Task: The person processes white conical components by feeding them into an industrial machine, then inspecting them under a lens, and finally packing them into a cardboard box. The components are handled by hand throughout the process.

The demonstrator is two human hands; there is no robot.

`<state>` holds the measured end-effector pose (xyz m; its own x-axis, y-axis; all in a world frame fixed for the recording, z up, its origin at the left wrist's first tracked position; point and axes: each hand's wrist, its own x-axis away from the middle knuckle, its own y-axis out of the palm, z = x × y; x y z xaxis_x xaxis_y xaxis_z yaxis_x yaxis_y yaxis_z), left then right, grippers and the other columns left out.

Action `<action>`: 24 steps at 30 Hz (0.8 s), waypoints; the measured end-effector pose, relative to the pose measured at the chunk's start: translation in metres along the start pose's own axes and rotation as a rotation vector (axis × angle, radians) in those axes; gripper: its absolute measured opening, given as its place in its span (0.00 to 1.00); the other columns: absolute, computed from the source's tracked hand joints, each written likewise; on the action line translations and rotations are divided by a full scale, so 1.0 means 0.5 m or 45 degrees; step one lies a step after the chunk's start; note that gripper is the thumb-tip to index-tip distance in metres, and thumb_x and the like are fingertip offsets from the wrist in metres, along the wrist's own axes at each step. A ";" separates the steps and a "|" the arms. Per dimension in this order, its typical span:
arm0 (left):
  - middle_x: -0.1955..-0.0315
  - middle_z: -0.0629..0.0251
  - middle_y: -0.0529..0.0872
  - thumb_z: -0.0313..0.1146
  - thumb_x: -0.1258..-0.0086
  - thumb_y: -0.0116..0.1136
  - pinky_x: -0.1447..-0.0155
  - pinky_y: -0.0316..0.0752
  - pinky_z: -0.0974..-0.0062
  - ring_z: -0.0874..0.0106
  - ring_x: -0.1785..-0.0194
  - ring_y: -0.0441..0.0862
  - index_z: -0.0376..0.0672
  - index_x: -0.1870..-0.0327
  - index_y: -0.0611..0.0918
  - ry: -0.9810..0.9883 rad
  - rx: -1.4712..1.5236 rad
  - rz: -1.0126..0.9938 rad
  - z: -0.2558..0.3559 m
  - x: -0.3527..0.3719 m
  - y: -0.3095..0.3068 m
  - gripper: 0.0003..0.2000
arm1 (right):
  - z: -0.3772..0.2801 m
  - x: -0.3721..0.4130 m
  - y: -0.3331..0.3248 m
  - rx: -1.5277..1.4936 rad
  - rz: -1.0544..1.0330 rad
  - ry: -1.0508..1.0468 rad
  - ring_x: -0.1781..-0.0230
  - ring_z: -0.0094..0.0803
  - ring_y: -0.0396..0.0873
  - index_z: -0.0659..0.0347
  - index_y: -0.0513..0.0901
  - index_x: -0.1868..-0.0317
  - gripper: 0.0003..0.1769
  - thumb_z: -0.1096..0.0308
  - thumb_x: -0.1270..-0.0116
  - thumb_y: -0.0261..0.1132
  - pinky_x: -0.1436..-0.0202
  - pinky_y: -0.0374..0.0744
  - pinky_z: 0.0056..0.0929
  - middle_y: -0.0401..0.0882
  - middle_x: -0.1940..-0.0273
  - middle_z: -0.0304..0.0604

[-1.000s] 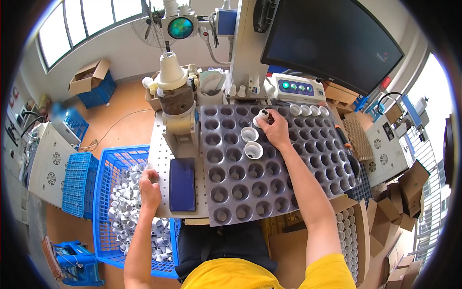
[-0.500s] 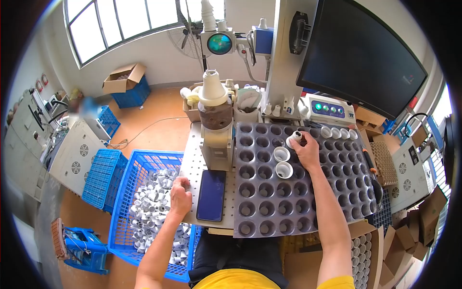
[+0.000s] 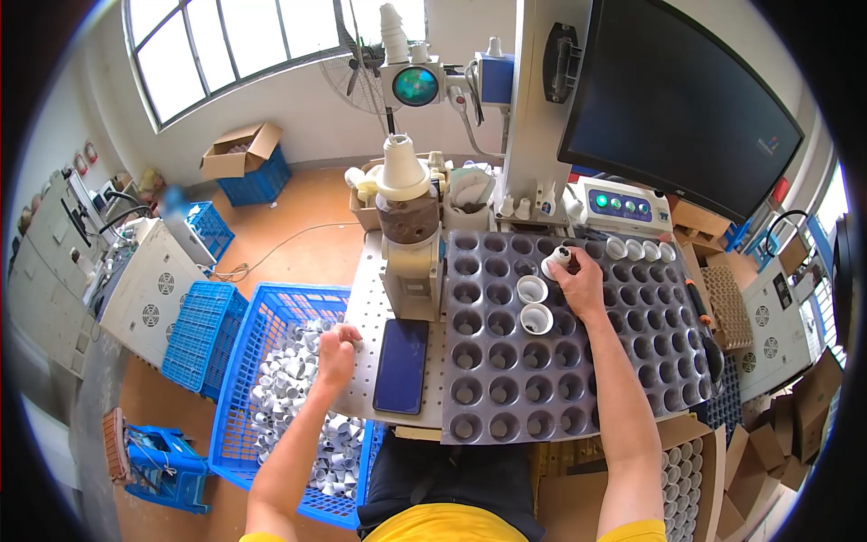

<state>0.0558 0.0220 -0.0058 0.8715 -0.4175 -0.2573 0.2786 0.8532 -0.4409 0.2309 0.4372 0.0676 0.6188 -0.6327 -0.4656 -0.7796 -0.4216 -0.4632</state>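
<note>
My right hand (image 3: 580, 282) grips a small white part (image 3: 558, 262) with a dark opening on top, over the upper rows of the grey tray of round pockets (image 3: 517, 426). Just left of and below that hand, two white cups (image 3: 532, 290) sit on the tray with their open ends up. Four more white cups (image 3: 635, 250) stand in a row along the tray's back edge. My left hand (image 3: 338, 350) hovers by the left edge of the perforated table, its fingers curled; whether anything small is between them is hidden.
A blue basket (image 3: 237, 397) of white parts lies at the left. A dark phone (image 3: 400, 366) rests on the perforated table (image 3: 363, 298). Behind stand a machine with a white cone (image 3: 402, 172), a control box (image 3: 623, 206) and a large monitor (image 3: 682, 99). A carton of white cups (image 3: 713, 488) is at lower right.
The whole view has shifted slightly. My right hand still holds the white part over nearly the same spot. My left hand stays by the table edge, its fingers slightly repositioned.
</note>
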 end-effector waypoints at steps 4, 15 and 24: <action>0.71 0.56 0.84 0.21 0.47 0.39 0.51 0.73 0.74 0.70 0.62 0.80 0.31 0.72 0.81 0.064 0.104 0.074 0.049 -0.080 -0.027 0.13 | 0.000 0.000 -0.004 -0.115 0.014 0.036 0.65 0.30 0.81 0.66 0.82 0.58 0.17 0.65 0.44 0.71 0.56 0.77 0.29 0.85 0.64 0.45; 0.60 0.54 0.83 0.26 0.42 0.39 0.46 0.70 0.71 0.66 0.56 0.78 0.31 0.67 0.70 0.561 0.143 0.340 0.353 -0.343 -0.087 0.08 | -0.044 -0.049 -0.055 -0.570 -0.064 0.387 0.63 0.22 0.77 0.65 0.81 0.55 0.16 0.63 0.39 0.70 0.60 0.77 0.21 0.80 0.62 0.36; 0.68 0.59 0.80 0.30 0.43 0.41 0.40 0.61 0.70 0.65 0.49 0.70 0.37 0.68 0.82 0.179 0.647 0.031 0.502 -0.403 0.019 0.13 | -0.315 -0.134 -0.041 -0.669 -0.197 -0.050 0.62 0.23 0.79 0.65 0.82 0.55 0.15 0.64 0.38 0.69 0.55 0.77 0.22 0.83 0.61 0.40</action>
<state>-0.0159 0.1929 0.2575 0.8272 -0.4039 -0.3907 0.4499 0.8926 0.0300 0.1903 0.3862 0.2270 0.7254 -0.5170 -0.4544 -0.6162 -0.7819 -0.0942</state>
